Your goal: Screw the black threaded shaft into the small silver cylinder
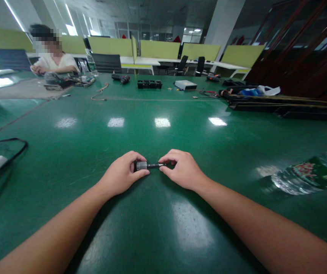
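Just above the green tabletop, or resting on it, lies a small rod-like part with a grey metal cylinder at its left end and a thin dark shaft at its right. Thumb and fingers of my left hand close around the cylinder end. The shaft's right tip is pinched by my right hand, whose fingers hide its very end. The part lies level between both hands, and its exact kind is too small to make out.
A water bottle lies on its side at right. Black cable loops at the left edge. Farther back are a power drill, a black slotted block, a silver box and long dark bars. Someone sits at far left.
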The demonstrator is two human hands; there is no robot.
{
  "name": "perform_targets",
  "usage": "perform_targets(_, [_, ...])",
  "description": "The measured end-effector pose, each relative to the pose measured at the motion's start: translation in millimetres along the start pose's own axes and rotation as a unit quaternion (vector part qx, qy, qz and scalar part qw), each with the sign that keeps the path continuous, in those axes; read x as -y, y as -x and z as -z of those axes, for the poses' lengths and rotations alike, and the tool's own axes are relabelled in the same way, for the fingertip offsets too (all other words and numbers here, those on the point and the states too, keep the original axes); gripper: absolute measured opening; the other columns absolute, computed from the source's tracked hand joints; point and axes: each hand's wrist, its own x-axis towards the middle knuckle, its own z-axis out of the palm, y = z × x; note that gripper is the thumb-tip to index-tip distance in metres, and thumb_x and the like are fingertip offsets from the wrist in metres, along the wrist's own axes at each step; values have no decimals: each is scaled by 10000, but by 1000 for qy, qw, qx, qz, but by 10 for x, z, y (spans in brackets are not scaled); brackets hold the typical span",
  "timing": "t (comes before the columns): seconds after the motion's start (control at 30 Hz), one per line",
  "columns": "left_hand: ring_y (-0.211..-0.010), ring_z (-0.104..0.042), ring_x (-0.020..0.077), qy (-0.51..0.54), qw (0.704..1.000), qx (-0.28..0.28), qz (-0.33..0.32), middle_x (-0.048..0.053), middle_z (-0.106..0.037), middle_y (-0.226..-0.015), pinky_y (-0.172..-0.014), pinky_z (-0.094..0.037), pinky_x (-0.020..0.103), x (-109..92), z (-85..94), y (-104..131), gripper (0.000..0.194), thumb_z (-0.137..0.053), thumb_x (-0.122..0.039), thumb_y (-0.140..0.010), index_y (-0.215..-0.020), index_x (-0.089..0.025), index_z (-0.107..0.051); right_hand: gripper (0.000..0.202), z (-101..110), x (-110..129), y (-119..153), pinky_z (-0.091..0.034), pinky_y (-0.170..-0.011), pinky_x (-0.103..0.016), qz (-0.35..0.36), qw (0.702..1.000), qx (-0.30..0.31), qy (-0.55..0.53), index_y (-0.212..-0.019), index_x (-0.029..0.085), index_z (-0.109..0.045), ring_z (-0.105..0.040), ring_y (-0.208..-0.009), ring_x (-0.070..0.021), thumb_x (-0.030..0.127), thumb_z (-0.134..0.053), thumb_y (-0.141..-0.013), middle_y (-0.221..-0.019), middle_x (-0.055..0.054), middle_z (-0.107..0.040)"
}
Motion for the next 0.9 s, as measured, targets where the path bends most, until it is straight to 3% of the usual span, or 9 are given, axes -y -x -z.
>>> perform_targets(0.23, [-672, -523, 157, 4, 1000, 9, -7, -4, -596, -788, -604, -382, 263, 6, -9, -1, 302, -667, -430, -801, -1006, -208, -645, 388, -25, 45, 14, -488, -800, -311, 46, 994, 40, -91, -1081, 203, -668, -610, -815, -152, 53, -650, -723, -916, -27, -696])
perform_targets(0.9, [-660, -524, 152, -9, 1000, 20, -9, -4, -615, -787, -595, -366, 256, -18, -3, 13, 317, -660, -464, -798, -993, -214, -668, 254, -45, 29, -7, -450, -770, -313, 79, 994, 48, -53, -996, 190, -687, -579, -825, -163, 90, -647, -766, -883, -22, -703])
